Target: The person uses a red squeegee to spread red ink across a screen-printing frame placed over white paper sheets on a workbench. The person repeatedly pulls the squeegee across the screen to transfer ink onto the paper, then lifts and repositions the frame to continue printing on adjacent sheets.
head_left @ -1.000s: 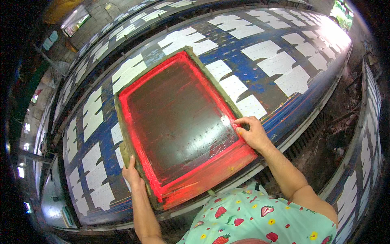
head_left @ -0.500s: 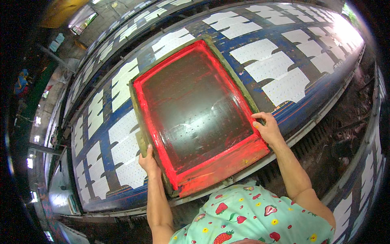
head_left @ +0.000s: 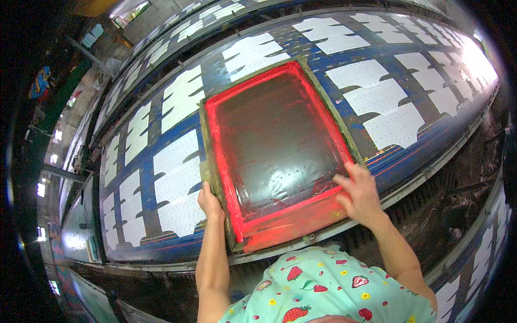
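Note:
A screen printing frame [head_left: 274, 140] with a dark centre, a bright red inked border and olive edges lies on a long printing table [head_left: 398, 172] spotted with blue and dark paint. My left hand [head_left: 211, 200] grips its left edge near the lower corner. My right hand [head_left: 358, 196] is over the lower right corner, fingers spread and slightly blurred. Cut white pieces [head_left: 385, 105] with small printed marks, too small to make out, lie in rows on both sides of the frame.
Another long table [head_left: 161, 46] carrying white pieces runs behind this one, and a further one [head_left: 479, 258] is at the right. A dark gap with slats lies below the near edge. Metal bars and a panel [head_left: 78, 231] stand at the left.
The screen has shifted to the right along the table, uncovering more white pieces at its left. My right hand has loosened from the edge and spread its fingers.

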The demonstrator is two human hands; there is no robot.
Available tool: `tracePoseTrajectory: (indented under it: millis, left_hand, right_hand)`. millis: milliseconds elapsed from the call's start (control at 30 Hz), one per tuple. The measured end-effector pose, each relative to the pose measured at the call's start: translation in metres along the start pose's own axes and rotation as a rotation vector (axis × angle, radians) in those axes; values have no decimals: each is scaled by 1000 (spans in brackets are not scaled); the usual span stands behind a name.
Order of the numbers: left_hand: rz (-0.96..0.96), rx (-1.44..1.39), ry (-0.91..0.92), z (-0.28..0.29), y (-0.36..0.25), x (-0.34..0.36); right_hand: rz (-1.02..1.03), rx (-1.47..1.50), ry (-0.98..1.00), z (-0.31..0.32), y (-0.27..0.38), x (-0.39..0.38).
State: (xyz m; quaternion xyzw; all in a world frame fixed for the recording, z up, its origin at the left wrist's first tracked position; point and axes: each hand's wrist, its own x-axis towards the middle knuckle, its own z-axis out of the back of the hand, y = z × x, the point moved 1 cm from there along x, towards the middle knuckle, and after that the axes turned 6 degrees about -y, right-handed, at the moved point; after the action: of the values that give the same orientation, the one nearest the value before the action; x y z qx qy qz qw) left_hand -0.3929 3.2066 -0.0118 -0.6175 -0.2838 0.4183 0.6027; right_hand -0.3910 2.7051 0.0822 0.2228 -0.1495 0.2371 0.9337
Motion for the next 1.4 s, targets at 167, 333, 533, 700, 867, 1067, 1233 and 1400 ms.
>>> tracePoseTrajectory:
  millis: [167,333,533,700,867,1067,1233,1400]
  left_hand:
    - [19,-2,60,9,7,12]
    - [-470,579,-6,35,-55,14]
    - [-1264,-272,53,134,-268,-38]
    - [-1959,-554,494,188,-368,-102]
    - [-2125,-553,785,204,-377,-139]
    - [-2125,-563,836,217,-369,-147]
    - [-2119,-593,858,222,-368,-146]
    - [-2111,-610,869,225,-365,-137]
  right_hand:
    - [363,183,319,-2,67,-4]
    - [392,23,223,-11,89,10]
    - [384,-35,352,-39,128,32]
    - [280,-98,574,-30,138,60]
    - [246,-142,625,-22,146,44]
    - [275,-152,468,-33,149,21]
    - [290,-153,439,-36,144,10]
    - [281,-144,415,-37,146,6]
